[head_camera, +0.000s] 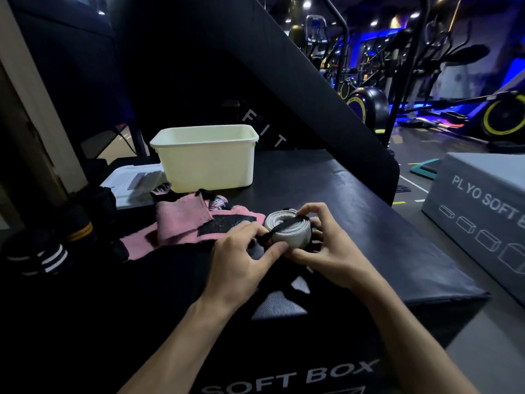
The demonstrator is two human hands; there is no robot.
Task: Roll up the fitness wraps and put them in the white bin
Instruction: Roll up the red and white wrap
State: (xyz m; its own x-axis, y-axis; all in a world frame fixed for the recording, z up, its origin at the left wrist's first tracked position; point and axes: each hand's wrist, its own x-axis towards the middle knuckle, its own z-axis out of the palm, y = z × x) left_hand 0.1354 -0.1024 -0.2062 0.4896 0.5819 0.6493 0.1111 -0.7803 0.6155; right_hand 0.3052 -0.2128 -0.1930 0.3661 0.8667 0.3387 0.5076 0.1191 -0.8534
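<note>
Both hands grip the rolled grey wrap (287,231).
The white bin (206,157) stands beyond, nearer the left hand (241,260); the right hand (324,245) cups the roll.

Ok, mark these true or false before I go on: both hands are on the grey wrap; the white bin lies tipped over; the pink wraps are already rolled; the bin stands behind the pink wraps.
1. Both the left hand and the right hand hold the rolled grey wrap. True.
2. The white bin lies tipped over. False: it stands upright.
3. The pink wraps are rolled. False: they lie loose and flat.
4. The bin stands behind the pink wraps. True.
</note>
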